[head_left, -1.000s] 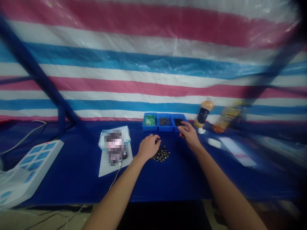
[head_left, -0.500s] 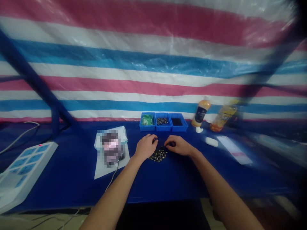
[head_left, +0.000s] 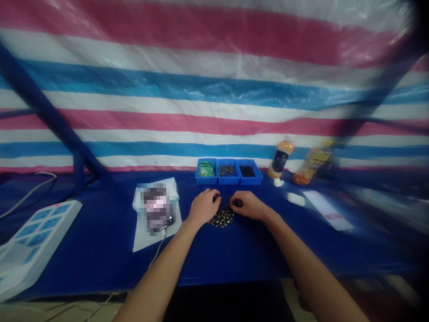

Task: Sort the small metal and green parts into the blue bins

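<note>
A heap of small brass-and-dark metal pieces [head_left: 222, 219] lies on the blue table in front of me. My left hand [head_left: 205, 206] rests at the heap's left upper side, fingers curled in, with something small and dark by the fingertips. Across from it, my right hand [head_left: 248, 205] has thumb and fingers bent together in a pinch at the heap's upper right edge. Whatever either hand holds is too small to make out. Beyond the hands stand three blue bins: one with green packets [head_left: 207, 170], one with small metal pieces [head_left: 227, 171], one with dark pieces [head_left: 247, 171].
A blurred-out item lies on white paper [head_left: 142, 241] at left, a cable running from it. Farther left is a power strip [head_left: 42, 237]. On the right are two drink bottles [head_left: 280, 158], crumpled tissue [head_left: 278, 182], a white case [head_left: 296, 199] and a phone [head_left: 327, 210].
The view has shifted very slightly. Both hands keep nearly the same places by the heap, with the right fingertips moved only a little.
</note>
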`<state>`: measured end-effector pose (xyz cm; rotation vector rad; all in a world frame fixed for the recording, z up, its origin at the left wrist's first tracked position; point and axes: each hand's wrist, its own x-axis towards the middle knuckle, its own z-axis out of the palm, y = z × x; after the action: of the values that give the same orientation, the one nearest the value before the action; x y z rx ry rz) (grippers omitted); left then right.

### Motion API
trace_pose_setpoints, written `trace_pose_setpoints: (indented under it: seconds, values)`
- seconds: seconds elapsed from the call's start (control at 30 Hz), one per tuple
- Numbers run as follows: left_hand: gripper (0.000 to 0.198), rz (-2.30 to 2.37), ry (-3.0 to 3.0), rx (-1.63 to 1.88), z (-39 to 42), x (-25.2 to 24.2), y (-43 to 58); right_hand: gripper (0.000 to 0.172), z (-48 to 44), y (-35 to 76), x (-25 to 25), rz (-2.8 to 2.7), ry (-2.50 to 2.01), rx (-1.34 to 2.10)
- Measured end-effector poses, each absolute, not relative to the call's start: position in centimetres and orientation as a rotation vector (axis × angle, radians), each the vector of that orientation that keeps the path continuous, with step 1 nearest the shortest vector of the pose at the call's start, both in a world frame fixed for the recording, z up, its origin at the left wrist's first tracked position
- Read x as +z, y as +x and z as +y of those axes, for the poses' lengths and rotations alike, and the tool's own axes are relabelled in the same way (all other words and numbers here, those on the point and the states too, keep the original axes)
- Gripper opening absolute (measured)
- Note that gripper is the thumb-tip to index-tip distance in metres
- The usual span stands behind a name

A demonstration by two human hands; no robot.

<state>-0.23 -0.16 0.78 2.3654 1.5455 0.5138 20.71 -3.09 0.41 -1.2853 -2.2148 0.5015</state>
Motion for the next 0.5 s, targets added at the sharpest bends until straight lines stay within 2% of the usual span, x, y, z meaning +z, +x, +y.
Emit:
trace_pose_setpoints:
  seconds: [0.1,0.27,0.4,0.5]
  values:
    - [0.027,1.533,2.373,0.538,-0.1,0.7,-0.3,0.012,-3.1,21.4,0.8,-2.024,-1.351,0.533]
    - [0.027,1.523,2.360,0.545,-0.3,0.9,-0.3,0.034,-2.7,22.5,0.6,-1.806,-1.318,0.526]
    - [0.027,1.530,2.357,0.522,-0.4,1.1,-0.3,0.023,-2.6,22.4,0.2,-1.750,-1.300,0.695]
    - [0.027,1.506,2.371,0.534,-0.3,1.0,-0.3,0.023,-2.6,22.2,0.1,-1.674,-1.280,0.869]
